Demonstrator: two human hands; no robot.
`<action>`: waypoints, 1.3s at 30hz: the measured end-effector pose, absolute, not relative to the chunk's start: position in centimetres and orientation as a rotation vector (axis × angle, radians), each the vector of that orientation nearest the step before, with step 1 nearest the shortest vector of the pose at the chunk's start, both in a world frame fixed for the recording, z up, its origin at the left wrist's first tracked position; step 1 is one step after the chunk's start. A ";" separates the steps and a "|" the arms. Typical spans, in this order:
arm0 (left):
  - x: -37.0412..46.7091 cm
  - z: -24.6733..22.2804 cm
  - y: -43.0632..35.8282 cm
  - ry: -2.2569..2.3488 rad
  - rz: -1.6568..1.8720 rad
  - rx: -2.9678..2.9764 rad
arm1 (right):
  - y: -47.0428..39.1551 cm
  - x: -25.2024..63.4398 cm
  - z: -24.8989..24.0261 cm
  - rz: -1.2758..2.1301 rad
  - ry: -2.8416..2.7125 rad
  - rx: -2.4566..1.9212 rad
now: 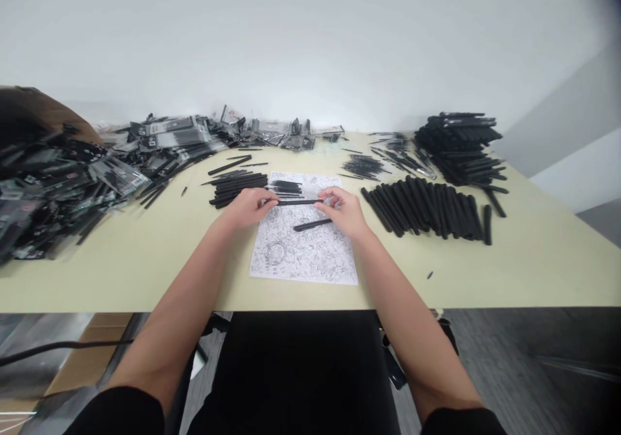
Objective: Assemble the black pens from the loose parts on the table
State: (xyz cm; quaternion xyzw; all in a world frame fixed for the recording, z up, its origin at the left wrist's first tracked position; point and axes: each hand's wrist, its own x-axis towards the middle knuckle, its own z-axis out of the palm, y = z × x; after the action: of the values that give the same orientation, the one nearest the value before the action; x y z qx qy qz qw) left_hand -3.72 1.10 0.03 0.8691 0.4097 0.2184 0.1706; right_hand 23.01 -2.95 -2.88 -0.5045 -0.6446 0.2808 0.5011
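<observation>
Fingers (270, 202) at either end; slim black stick (297, 203) between them.

Stick (297, 202): black, slim, straight. Pinched near both ends, middle bare between left and right grip. Runs crosswise, nearly level; whether it clears surface below, cannot tell. Second stick (310, 225): black, slim, straight too. Lies on near side of grip, apart from held one, slightly slantwise; left end exposed, right end hidden at right grip.
</observation>
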 end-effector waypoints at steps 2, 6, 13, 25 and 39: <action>-3.8 -0.1 1.2 1.153 0.656 2.459 | -3.0 23.0 -2.9 0.682 -1.556 -1.238; -3.9 -0.4 1.3 1.150 0.754 2.429 | -3.1 23.0 -2.8 0.639 -1.567 -1.279; -3.5 -0.1 0.8 1.151 0.845 2.342 | -3.1 23.4 -2.9 0.608 -1.616 -1.390; -2.8 0.1 0.4 1.207 0.919 2.028 | -2.9 23.0 -2.9 0.626 -1.529 -1.147; -1.8 0.5 0.0 1.281 0.988 1.725 | -3.0 22.4 -3.0 0.901 -1.445 -1.094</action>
State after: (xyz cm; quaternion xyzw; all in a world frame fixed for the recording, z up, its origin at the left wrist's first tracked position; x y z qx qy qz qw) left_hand -1.85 -0.03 0.50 0.6752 0.5013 0.3867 0.3786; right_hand 22.36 -3.03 -3.01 -0.4581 -0.6055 0.3773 0.5302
